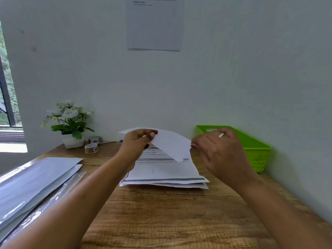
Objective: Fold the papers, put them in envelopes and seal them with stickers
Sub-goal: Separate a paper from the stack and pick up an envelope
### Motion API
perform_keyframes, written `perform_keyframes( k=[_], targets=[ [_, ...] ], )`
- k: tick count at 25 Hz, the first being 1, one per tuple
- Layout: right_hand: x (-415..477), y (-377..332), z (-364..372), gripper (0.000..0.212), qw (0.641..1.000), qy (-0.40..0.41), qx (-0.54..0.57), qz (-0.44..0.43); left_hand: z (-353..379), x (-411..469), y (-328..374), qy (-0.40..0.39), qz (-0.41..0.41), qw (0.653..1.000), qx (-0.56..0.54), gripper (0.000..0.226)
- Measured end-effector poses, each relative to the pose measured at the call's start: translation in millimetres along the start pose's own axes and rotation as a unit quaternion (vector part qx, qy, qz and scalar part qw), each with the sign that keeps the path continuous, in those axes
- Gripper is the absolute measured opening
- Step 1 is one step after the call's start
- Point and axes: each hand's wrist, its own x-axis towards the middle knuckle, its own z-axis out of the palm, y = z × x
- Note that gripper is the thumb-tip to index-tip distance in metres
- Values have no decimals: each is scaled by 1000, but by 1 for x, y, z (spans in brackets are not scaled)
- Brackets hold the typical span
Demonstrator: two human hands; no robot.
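White and curling, a sheet of paper (169, 143) is lifted above a stack of printed papers (164, 174) at the middle of a wooden table (170, 216). The person's left hand (137, 142) pinches the sheet's upper edge between thumb and fingers, closed firmly on it. The right hand (218, 150), with a ring (221, 135) on one finger, hovers at the sheet's 3 o'clock side, fingers loosely curled and partly spread; its fingertips reach the paper's right edge, though whether they actually grip it cannot be told. The lifted sheet's lower corner droops over the top printed page, which carries dark bands and lines of text too blurred to read.

At 9 o'clock from the stack, a pile of pale envelopes (38, 178) lies at the table's left edge, some inside clear plastic wrapping (59, 192). At about 10 o'clock, near the wall, two rolls of sticker tape (91, 147) stand close together, with a pen (111, 141) lying just behind them. Farther left, a white pot of artificial white flowers (69, 121) stands in the corner beside a window (8, 97). At 3 o'clock from the stack, a bright green plastic basket (255, 150) sits against the wall (233, 69), partly hidden by the right hand. Above the table, at 12 o'clock, a printed notice (154, 24) is fixed to the pale wall.
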Motion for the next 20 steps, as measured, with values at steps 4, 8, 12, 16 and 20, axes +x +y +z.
perform_keyframes(
  k=[4, 8, 12, 16, 20],
  targets=[
    [2, 8, 7, 7, 908, -56, 315, 269, 9, -9, 0, -105, 1, 994, -5, 20],
    [0, 12, 11, 30, 705, -192, 554, 398, 27, -22, -2, -231, -13, 973, 18, 25],
    [-5, 15, 15, 31, 679, -239, 546, 429, 33, -27, -13, -251, -9, 957, 143, 29],
    [-15, 20, 25, 36, 733, -334, 392, 444, 34, -25, -30, -205, 66, 868, 448, 52],
    [-20, 15, 34, 42, 803, -434, 206, 353, 37, -26, -47, -241, 28, 783, 572, 59]
  ],
)
